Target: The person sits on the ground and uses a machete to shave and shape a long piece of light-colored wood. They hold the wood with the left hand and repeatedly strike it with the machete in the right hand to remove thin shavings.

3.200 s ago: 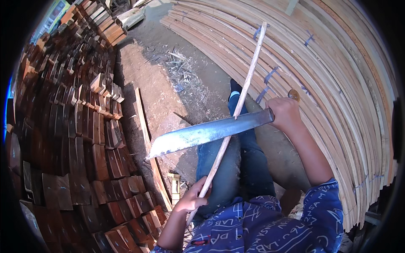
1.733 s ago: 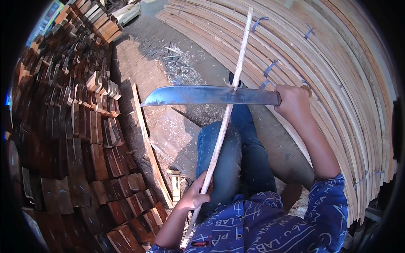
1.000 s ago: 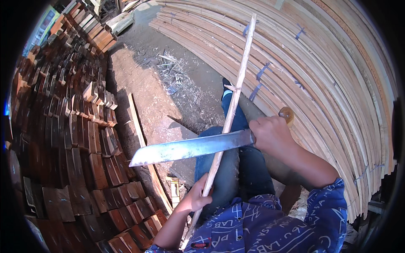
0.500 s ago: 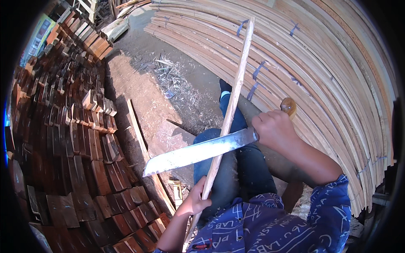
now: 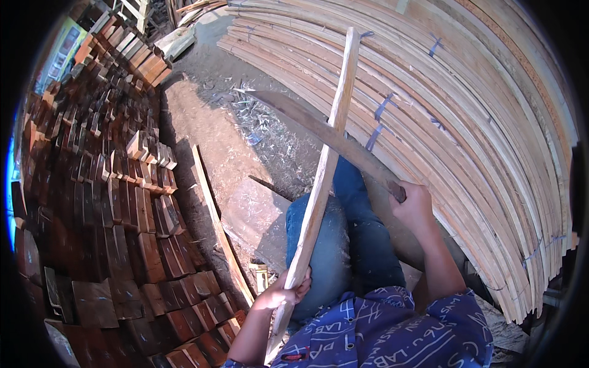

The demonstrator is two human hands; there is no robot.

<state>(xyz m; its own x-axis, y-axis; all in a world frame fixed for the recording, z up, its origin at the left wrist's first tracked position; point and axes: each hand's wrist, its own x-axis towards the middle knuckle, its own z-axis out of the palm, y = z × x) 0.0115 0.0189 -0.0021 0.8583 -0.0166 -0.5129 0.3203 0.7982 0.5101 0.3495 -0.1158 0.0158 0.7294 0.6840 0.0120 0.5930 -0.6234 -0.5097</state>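
My left hand (image 5: pixel 286 293) is closed round the lower part of a long, pale wooden stick (image 5: pixel 318 205). The stick slants up and away from me across my jeans, its far end reaching over the stacked strips. In my right hand (image 5: pixel 413 207), to the right of my knees, is the handle of a machete (image 5: pixel 359 156). Its long blade points up and to the left and crosses the stick's upper half. Whether the blade touches the wood I cannot tell. Most of the machete's handle is hidden by my fingers.
Long, pale wood strips (image 5: pixel 466 141), tied in bundles with dark bands, lie at the right. Stacked reddish-brown wood blocks (image 5: pixel 116 245) fill the left. Between them are shavings (image 5: pixel 270 132), a flat board (image 5: pixel 248 208) and a narrow plank (image 5: pixel 215 214) on the ground.
My right hand has dropped lower, and the machete has swung so its tip points far left instead of near left. The stick has tilted slightly and shows a broader face; my left hand still grips it.
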